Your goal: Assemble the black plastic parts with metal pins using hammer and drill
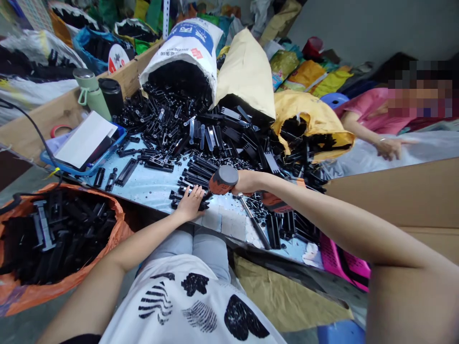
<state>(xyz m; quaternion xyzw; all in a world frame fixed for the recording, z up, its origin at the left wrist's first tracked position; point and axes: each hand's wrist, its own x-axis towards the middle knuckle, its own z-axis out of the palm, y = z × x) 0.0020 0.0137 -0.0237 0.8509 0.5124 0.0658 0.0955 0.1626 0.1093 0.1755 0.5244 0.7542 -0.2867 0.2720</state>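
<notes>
My left hand (190, 201) rests with fingers pressed down on a small stack of black plastic strips (179, 197) at the near edge of the pale blue table (150, 184). My right hand (247, 182) is closed round the handle of a rubber mallet (223, 179), whose round grey face hangs just right of the left fingers. A big heap of black plastic parts (201, 129) spreads over the table behind both hands.
Sacks spill parts onto the table: a white one (186, 52), a cream one (247, 71), a yellow one (311, 124). An orange bag of parts (53, 234) sits at left. Two flasks (102, 95) and a blue tray (84, 143) stand far left. Another person's hand (389, 147) rests at right.
</notes>
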